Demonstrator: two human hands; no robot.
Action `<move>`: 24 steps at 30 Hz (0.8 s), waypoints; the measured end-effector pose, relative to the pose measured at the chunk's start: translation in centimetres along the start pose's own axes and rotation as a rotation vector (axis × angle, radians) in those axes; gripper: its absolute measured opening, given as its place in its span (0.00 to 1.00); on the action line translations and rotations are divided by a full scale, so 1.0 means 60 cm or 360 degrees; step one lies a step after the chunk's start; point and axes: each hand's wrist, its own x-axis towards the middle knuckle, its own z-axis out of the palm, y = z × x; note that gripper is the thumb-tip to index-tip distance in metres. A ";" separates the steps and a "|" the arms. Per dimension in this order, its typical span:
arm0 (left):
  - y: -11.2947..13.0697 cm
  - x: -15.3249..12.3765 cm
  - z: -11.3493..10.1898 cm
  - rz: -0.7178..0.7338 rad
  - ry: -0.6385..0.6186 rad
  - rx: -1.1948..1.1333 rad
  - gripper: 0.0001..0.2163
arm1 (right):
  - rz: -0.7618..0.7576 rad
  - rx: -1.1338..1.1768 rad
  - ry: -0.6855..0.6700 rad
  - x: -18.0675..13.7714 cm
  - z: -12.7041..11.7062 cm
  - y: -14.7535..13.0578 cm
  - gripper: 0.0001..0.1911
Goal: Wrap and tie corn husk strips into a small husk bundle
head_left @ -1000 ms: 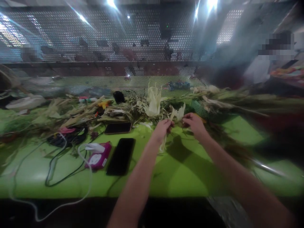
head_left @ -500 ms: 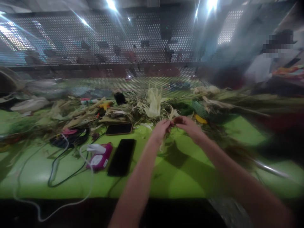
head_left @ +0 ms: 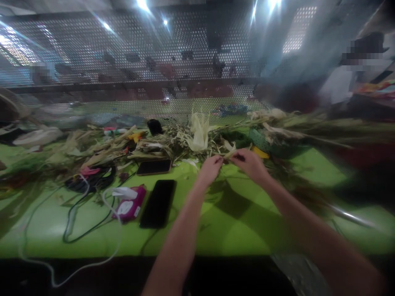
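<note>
Both of my hands are over the green table (head_left: 228, 242), close together. My right hand (head_left: 251, 164) is closed in a pinch on a thin, pale strip of dried husk (head_left: 228, 156). My left hand (head_left: 211, 167) pinches the same strip from the other side; its fingertips are partly hidden. Just behind them stands a pale corn husk (head_left: 199, 133) with its leaves spread upward. Dry stalks and leaves (head_left: 157, 147) lie around its base. Right of the husk, a yellow piece (head_left: 261, 152) lies beside a green basket-like container (head_left: 259, 139).
Two phones (head_left: 158, 203) lie left of my arms, one behind the other. Next to them are a purple tissue pack (head_left: 131, 205) and loose cables (head_left: 119, 234). A metal tool (head_left: 352, 216) lies at the right. A perforated screen (head_left: 138, 74) rises behind; a person (head_left: 338, 84) is at far right.
My hands have drawn slightly apart, the right one moving a little to the right. The pale strip now shows stretched between them, and the fingers have shifted.
</note>
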 end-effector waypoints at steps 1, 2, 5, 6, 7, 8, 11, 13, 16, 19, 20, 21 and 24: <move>0.003 -0.001 -0.001 0.0044 -0.0007 0.0107 0.11 | -0.0052 -0.0110 -0.0013 -0.001 -0.005 -0.003 0.09; 0.007 -0.003 -0.002 0.0077 -0.0003 0.0215 0.12 | -0.0091 -0.0216 -0.0036 -0.002 -0.010 -0.007 0.08; 0.021 -0.013 -0.004 0.0092 0.0040 0.0567 0.14 | -0.0189 -0.0434 -0.0162 -0.005 -0.027 -0.024 0.05; 0.026 -0.017 -0.004 0.0097 0.0038 0.0676 0.14 | -0.0235 -0.0460 -0.0204 -0.007 -0.033 -0.029 0.05; 0.030 -0.021 -0.004 0.0114 0.0016 0.0768 0.13 | -0.0285 -0.0469 -0.0241 -0.008 -0.038 -0.034 0.05; 0.034 -0.025 -0.003 0.0140 -0.0020 0.0842 0.13 | -0.0330 -0.0470 -0.0266 -0.009 -0.043 -0.038 0.05; 0.041 -0.031 -0.004 0.0219 -0.0199 0.0960 0.13 | -0.0378 -0.0420 -0.0282 -0.007 -0.059 -0.039 0.07; 0.045 -0.031 -0.006 0.0288 -0.0398 0.0884 0.13 | -0.0344 -0.0286 -0.0315 -0.002 -0.069 -0.032 0.08; 0.052 -0.033 -0.012 0.0356 -0.0696 0.0445 0.12 | -0.0135 0.0141 -0.0451 0.007 -0.081 -0.016 0.10; 0.058 -0.036 -0.016 0.0231 -0.0741 -0.0105 0.14 | 0.0235 0.0621 -0.0543 0.013 -0.079 -0.007 0.15; 0.057 -0.036 -0.016 0.0172 -0.0688 -0.0280 0.14 | 0.0324 0.0734 -0.0531 0.013 -0.075 -0.005 0.16; 0.056 -0.035 -0.015 0.0111 -0.0610 -0.0445 0.14 | 0.0375 0.0809 -0.0491 0.013 -0.068 -0.004 0.17; 0.048 -0.029 -0.009 -0.0086 -0.0328 -0.0815 0.13 | 0.0332 0.0789 -0.0316 0.012 -0.042 -0.003 0.16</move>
